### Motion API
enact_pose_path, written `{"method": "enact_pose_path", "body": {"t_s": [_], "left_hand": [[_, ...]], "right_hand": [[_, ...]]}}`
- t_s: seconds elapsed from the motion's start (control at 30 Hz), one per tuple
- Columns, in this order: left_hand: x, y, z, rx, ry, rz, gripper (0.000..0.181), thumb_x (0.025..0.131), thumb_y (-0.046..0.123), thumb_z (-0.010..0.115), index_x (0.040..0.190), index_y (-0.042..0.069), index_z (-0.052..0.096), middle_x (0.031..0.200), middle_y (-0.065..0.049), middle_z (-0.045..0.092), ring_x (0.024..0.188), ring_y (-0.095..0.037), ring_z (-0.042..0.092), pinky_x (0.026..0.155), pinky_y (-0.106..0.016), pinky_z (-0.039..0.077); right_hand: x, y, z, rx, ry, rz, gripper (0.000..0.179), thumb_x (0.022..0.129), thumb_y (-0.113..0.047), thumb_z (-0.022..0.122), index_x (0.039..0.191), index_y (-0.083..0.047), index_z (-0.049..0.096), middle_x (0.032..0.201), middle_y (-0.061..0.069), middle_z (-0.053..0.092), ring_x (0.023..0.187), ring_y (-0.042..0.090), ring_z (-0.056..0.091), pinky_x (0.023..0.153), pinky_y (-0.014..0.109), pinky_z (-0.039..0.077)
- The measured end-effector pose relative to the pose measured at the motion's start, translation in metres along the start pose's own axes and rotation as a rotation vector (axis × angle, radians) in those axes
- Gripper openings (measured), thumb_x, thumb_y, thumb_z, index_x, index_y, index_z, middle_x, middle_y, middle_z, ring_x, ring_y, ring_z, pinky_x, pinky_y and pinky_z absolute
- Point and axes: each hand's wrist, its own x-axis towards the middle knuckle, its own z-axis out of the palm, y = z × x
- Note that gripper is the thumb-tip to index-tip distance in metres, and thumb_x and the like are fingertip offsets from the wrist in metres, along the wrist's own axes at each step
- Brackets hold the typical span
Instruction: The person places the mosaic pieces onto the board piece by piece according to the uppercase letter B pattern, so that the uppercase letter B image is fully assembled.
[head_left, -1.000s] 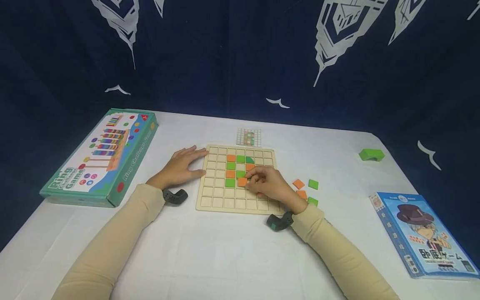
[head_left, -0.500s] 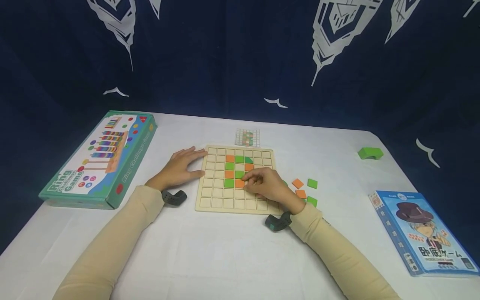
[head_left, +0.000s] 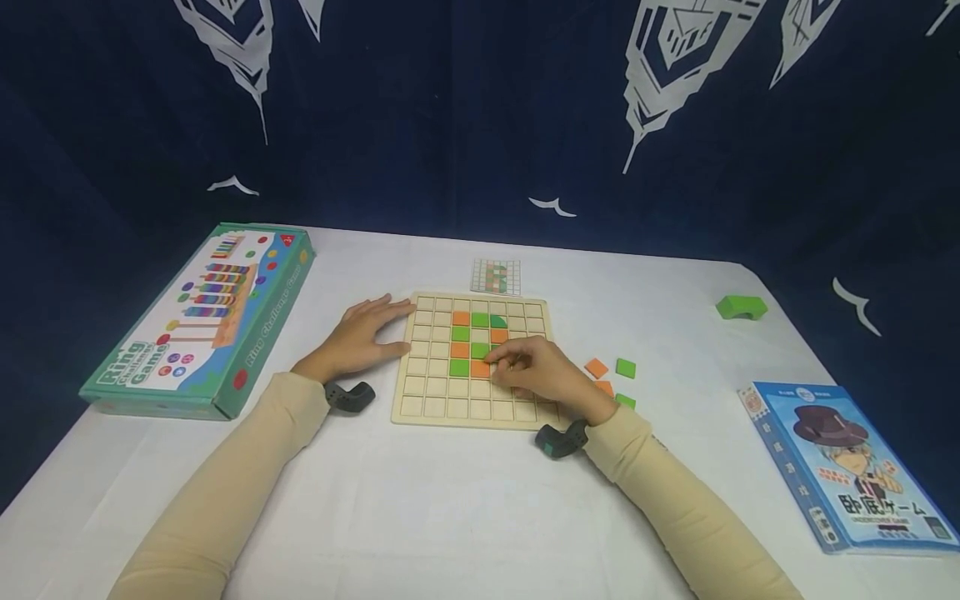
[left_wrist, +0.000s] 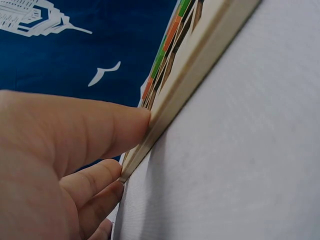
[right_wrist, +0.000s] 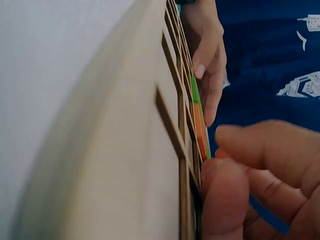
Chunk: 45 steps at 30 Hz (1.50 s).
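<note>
A square wooden grid board (head_left: 427,408) lies on the table, with orange, light green and dark green tiles in its middle cells. My right hand (head_left: 536,367) is bent over the board, thumb and forefinger drawn together at the right edge of an orange tile (head_left: 480,368). That tile lies level beside a green tile (head_left: 459,367). In the right wrist view, the fingertips (right_wrist: 225,137) come right up to the orange tile (right_wrist: 199,127). My left hand (head_left: 363,337) is spread at the board's left edge, where its thumb (left_wrist: 132,125) and fingertips touch the rim.
Loose orange (head_left: 597,367) and green tiles (head_left: 626,368) lie right of the board. A small pattern card (head_left: 496,277) is behind it. A game box (head_left: 202,325) stands at left, a blue box (head_left: 855,475) at right, and a green arch block (head_left: 742,307) at back right.
The orange tile, earlier slightly askew in my right fingers, now sits straight in its row beside the green tile. The right hand has hardly moved; the left hand stays at the board's edge.
</note>
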Motion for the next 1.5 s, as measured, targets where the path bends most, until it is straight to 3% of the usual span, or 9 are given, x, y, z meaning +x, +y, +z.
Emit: {"method": "enact_pose_path", "body": {"t_s": [0.17,0.4,0.6,0.73,0.83,0.93,1.23,1.5], "left_hand": [[0.000,0.001,0.000,0.000,-0.001,0.001,0.071,0.100,0.028,0.069,0.163,0.006,0.046,0.172,-0.014,0.039,0.165,-0.040,0.020,0.134,-0.057,0.006],[0.000,0.001,-0.001,0.000,-0.002,-0.006,0.071,0.100,0.029,0.069,0.164,0.006,0.046,0.173,-0.014,0.039,0.165,-0.040,0.020,0.134,-0.056,0.006],[0.000,0.000,-0.001,0.007,-0.005,-0.013,0.071,0.101,0.030,0.070,0.164,0.008,0.046,0.173,-0.013,0.039,0.165,-0.039,0.019,0.134,-0.057,0.006],[0.000,0.000,-0.001,0.007,-0.004,-0.012,0.071,0.101,0.030,0.070,0.164,0.007,0.047,0.173,-0.013,0.039,0.165,-0.039,0.020,0.134,-0.057,0.007],[0.000,0.000,-0.001,0.005,-0.002,-0.006,0.071,0.100,0.030,0.070,0.164,0.007,0.047,0.172,-0.013,0.039,0.165,-0.039,0.020,0.134,-0.057,0.007],[0.000,0.000,-0.001,0.002,-0.002,-0.002,0.071,0.100,0.029,0.070,0.163,0.007,0.047,0.172,-0.013,0.039,0.165,-0.039,0.020,0.134,-0.057,0.007],[-0.001,0.001,0.000,-0.002,-0.005,-0.006,0.071,0.101,0.029,0.070,0.164,0.006,0.046,0.173,-0.014,0.038,0.165,-0.039,0.019,0.134,-0.056,0.006],[0.000,0.000,0.000,0.000,-0.005,-0.004,0.071,0.101,0.029,0.070,0.163,0.006,0.047,0.173,-0.014,0.039,0.165,-0.039,0.020,0.134,-0.056,0.006]], "right_hand": [[-0.001,0.003,-0.010,0.127,-0.064,0.015,0.027,0.101,-0.005,0.072,0.127,0.004,0.075,0.098,0.004,0.068,0.078,0.015,0.061,0.067,0.024,0.059],[-0.004,0.006,-0.036,0.206,-0.114,0.038,0.034,0.105,-0.003,0.067,0.136,0.013,0.066,0.102,0.005,0.072,0.076,0.013,0.061,0.067,0.023,0.059],[-0.009,0.013,-0.064,0.190,-0.036,0.080,0.037,0.106,-0.005,0.066,0.137,0.014,0.063,0.097,0.006,0.071,0.078,0.014,0.060,0.068,0.023,0.057],[-0.016,0.020,-0.082,0.155,0.010,0.122,0.037,0.106,-0.011,0.066,0.137,0.010,0.064,0.085,0.005,0.066,0.069,0.014,0.057,0.056,0.025,0.048],[-0.020,0.026,-0.092,0.157,0.019,0.151,0.037,0.106,-0.012,0.065,0.137,0.010,0.064,0.078,0.005,0.062,0.063,0.014,0.052,0.053,0.027,0.045],[-0.023,0.032,-0.100,0.164,0.007,0.159,0.038,0.107,-0.010,0.064,0.138,0.012,0.062,0.077,0.004,0.059,0.062,0.013,0.051,0.057,0.028,0.049],[-0.022,0.048,-0.105,0.092,-0.066,0.181,0.037,0.103,-0.008,0.067,0.133,0.014,0.066,0.078,0.001,0.062,0.063,0.009,0.053,0.059,0.020,0.051],[-0.020,0.048,-0.100,0.003,-0.080,0.143,0.040,0.094,-0.004,0.077,0.128,0.015,0.067,0.084,0.001,0.062,0.063,0.008,0.054,0.058,0.020,0.051]]}}
